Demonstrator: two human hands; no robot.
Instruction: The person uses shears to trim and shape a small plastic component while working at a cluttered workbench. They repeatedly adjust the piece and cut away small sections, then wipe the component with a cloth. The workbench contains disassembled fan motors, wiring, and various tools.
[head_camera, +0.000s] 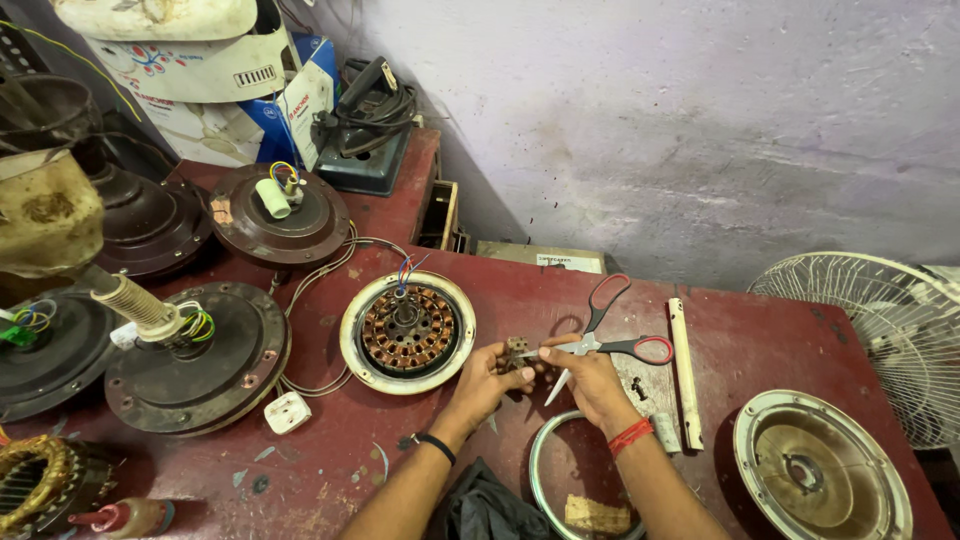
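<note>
My left hand (487, 382) and my right hand (588, 380) meet over the dark red bench (330, 470), both pinching a small brown metal part (517, 352) between their fingertips. Red-handled scissors (605, 335) lie on the bench just behind my right hand, blades pointing toward me. Left of my hands sits an open ceiling fan motor stator (407, 331) with copper windings in a cream ring and coloured wires at its top.
Several dark fan motor housings (195, 365) crowd the left side, one with a white connector block (287, 412) on a wire. A cream motor cover (818, 470) lies at right, a white strip (685, 370) beside it. A fan guard (880, 330) stands at right; an iron (370, 125) at back.
</note>
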